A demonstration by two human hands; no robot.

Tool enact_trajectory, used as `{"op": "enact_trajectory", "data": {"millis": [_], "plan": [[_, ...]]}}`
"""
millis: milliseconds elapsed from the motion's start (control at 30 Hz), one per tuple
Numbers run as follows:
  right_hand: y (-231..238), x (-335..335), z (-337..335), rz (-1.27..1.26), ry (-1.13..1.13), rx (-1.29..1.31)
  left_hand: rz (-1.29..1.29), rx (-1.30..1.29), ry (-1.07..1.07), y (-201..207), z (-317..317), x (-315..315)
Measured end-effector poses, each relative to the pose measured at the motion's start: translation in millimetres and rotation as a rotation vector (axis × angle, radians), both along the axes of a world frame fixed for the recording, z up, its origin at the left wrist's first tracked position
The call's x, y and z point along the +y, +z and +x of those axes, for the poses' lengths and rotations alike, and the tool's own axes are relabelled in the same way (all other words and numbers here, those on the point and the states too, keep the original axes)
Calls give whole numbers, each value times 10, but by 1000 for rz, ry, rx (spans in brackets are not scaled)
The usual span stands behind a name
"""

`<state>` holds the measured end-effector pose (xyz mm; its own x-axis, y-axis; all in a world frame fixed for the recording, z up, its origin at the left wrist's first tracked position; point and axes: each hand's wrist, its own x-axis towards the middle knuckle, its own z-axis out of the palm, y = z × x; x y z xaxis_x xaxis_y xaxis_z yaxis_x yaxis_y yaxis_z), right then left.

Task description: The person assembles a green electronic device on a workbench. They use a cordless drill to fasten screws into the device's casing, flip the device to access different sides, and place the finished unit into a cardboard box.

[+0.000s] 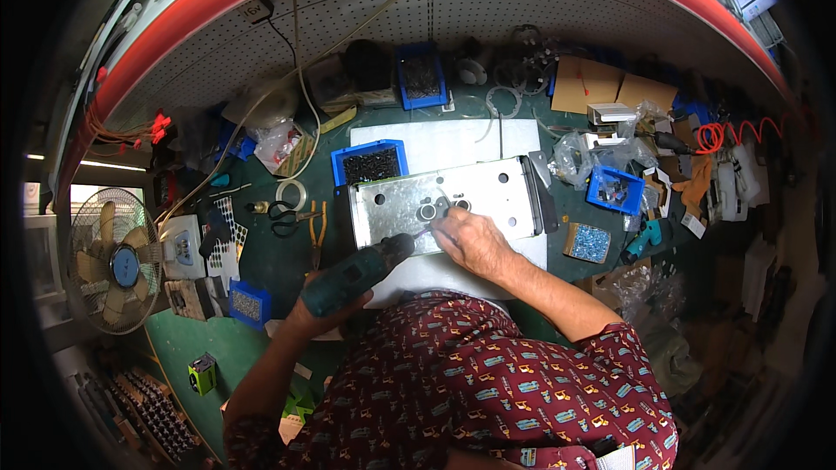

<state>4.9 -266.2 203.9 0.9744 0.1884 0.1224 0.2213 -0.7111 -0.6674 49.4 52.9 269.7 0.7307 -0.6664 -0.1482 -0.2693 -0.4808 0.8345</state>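
Note:
My left hand (pixel 315 320) is wrapped round the grip of a dark teal cordless power screwdriver (pixel 348 282). Its nose and bit point right, toward the middle of a silvery metal housing (pixel 392 209) lying on a white sheet (pixel 514 135). Two ring-shaped fittings and several dark round holes show on the housing's flat face. Bent over that face, my right hand (pixel 477 245) has its fingertips pressed together close to the bit, just below the rings. Whatever sits between those fingertips is too small and covered to make out.
Behind the housing stands a blue bin (pixel 369 147) of black screws. Pliers (pixel 319 233), scissors (pixel 284 219) and a tape roll (pixel 302 195) lie to the left, short of a fan (pixel 124 266). Rightward are a blue bin (pixel 595 200), a box of bluish small parts (pixel 589 243) and another teal power tool (pixel 643 241).

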Motion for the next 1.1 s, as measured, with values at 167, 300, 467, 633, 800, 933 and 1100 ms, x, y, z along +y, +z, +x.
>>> {"op": "enact_trajectory", "data": {"millis": [167,300,467,633,800,933,1100], "plan": [[-16,14,18,14,-37,1,254,31,-166,426,365,-227],[-15,16,22,-10,-48,35,404,-29,-363,855,751,-558],[5,2,34,10,-53,25,601,47,-498,1215,1009,-1129],[24,-16,49,-34,-40,101,806,43,-570,1390,1064,-1463],[40,-16,65,-31,-43,126,781,58,-568,1381,1071,-1501],[50,-13,65,-39,-43,135,748,45,-550,1354,1054,-1490],[51,-2,53,-25,-54,109,755,32,-562,1386,1013,-1526]]}}
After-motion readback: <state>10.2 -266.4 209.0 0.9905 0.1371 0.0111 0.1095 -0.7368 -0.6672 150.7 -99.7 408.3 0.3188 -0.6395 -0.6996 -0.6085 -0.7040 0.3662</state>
